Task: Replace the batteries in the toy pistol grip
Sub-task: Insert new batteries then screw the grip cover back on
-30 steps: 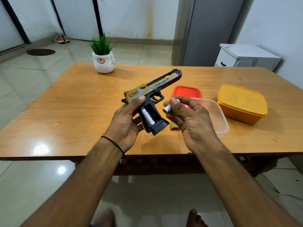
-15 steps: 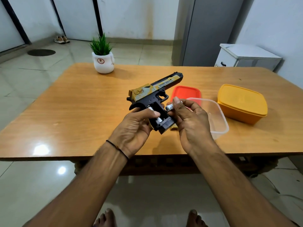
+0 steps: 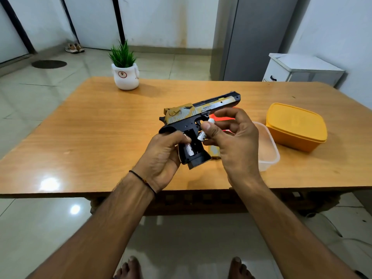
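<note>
- The left hand (image 3: 163, 158) was clenched around the back of the toy pistol (image 3: 198, 121), holding it above the counter (image 3: 96, 137) at mid-frame, muzzle pointing toward 2 o'clock.
- The pistol's black handle pointed down toward 6 o'clock with its side compartment open; one white battery (image 3: 189, 150) sat inside it, partly covered by the left thumb.
- The right hand (image 3: 235, 143) pinched a second white battery (image 3: 202, 135) between thumb and fingers, just at 3 o'clock of the open compartment, near the trigger guard.
- A further white cylindrical piece (image 3: 211, 120) showed at the right fingertips, just above the thumb; whether it was another battery or the far end of the same one could not be told.
- A small yellow-patterned piece (image 3: 213, 152) lay on the counter beneath the right hand, at 4 o'clock of the handle base; what it was could not be told with certainty.
- A clear plastic tub (image 3: 268, 156) stood open on the counter behind the right hand, and a red lid (image 3: 223, 117) was partly visible beyond the fingers.
- A closed yellow container (image 3: 296, 125) sat at 3 o'clock of the pistol, just beside the clear tub.
- A potted plant (image 3: 125, 71) in a white pot stood at the far edge of the counter, at 11 o'clock of the pistol and well apart from it.
- A thin black band (image 3: 144, 181) circled the left wrist.
</note>
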